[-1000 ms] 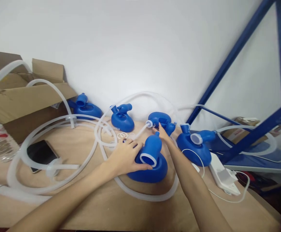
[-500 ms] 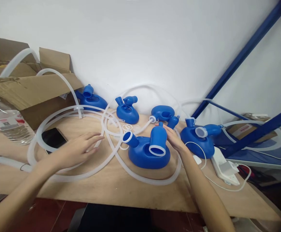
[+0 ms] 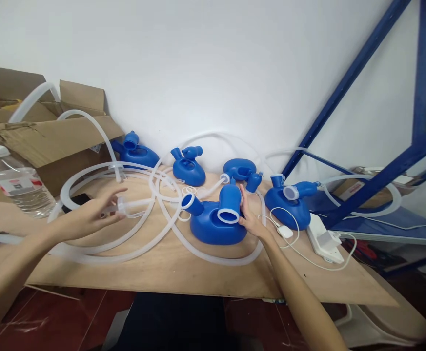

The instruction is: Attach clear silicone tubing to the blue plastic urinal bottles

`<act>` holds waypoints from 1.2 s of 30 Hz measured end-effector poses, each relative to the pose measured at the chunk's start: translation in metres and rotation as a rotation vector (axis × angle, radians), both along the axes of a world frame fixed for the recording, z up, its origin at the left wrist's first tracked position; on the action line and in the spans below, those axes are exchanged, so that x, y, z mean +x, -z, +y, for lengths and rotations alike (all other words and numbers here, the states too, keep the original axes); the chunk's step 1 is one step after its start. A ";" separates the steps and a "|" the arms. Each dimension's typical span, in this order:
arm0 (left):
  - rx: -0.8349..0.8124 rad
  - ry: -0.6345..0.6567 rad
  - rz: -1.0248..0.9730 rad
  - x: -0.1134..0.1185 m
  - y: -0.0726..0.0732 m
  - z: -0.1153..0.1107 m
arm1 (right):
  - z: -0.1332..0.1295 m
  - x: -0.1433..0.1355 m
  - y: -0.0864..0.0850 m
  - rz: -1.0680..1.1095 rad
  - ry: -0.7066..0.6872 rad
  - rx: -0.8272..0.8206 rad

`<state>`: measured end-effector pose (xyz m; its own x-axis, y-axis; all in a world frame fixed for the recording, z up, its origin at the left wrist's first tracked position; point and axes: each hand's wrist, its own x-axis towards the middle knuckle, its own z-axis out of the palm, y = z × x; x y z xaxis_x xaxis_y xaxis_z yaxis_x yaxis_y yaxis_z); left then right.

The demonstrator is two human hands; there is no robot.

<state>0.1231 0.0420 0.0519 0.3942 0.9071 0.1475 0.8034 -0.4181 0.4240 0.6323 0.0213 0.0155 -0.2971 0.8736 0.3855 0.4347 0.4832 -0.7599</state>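
Note:
A blue plastic urinal bottle (image 3: 213,229) stands on the table in front of me, its open neck pointing up to the left. A blue cup-shaped adapter (image 3: 229,200) with a white rim rests on it. My right hand (image 3: 252,218) grips the right side of this bottle and adapter, with the thumb low and the fingers higher up. My left hand (image 3: 93,213) is open over the coiled hose, thumb and fingers apart. Just beyond its fingertips is a clear plastic fitting (image 3: 125,207); whether they touch it I cannot tell.
A translucent white hose (image 3: 231,262) loops over the table. Several more blue bottles (image 3: 189,171) stand along the wall. At the left are a cardboard box (image 3: 70,139) and a water bottle (image 3: 18,183); at the right, a power strip (image 3: 324,241) with cables and a blue shelf frame (image 3: 348,87).
My left hand has moved left, spreading its fingers, and the clear fitting now shows beside it. My right hand has come lower around the bottle's right side. The view has shifted slightly.

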 end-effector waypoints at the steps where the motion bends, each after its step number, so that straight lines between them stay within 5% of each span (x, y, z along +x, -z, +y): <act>1: 0.040 0.018 0.002 0.011 -0.010 -0.001 | 0.001 0.000 0.002 -0.003 -0.007 0.010; 4: 0.248 0.125 0.142 0.044 -0.031 0.000 | 0.003 -0.001 0.008 -0.017 -0.002 0.034; 8: 0.415 0.264 0.334 0.086 -0.042 0.007 | 0.002 -0.006 0.012 -0.063 0.092 0.040; 17: 0.632 0.507 0.516 0.149 -0.022 0.043 | 0.000 -0.011 0.010 -0.102 0.139 0.150; 28: 0.895 0.967 0.438 0.161 -0.019 0.110 | -0.002 -0.012 0.004 -0.131 0.111 0.125; 36: 0.648 1.296 0.423 0.181 -0.034 0.142 | 0.007 0.003 0.009 -0.237 0.019 0.220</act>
<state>0.3046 0.1837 0.0862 0.9623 -0.2675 0.0483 -0.2455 -0.9315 -0.2684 0.6358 0.0280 0.0063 -0.3854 0.7830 0.4883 0.5974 0.6150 -0.5147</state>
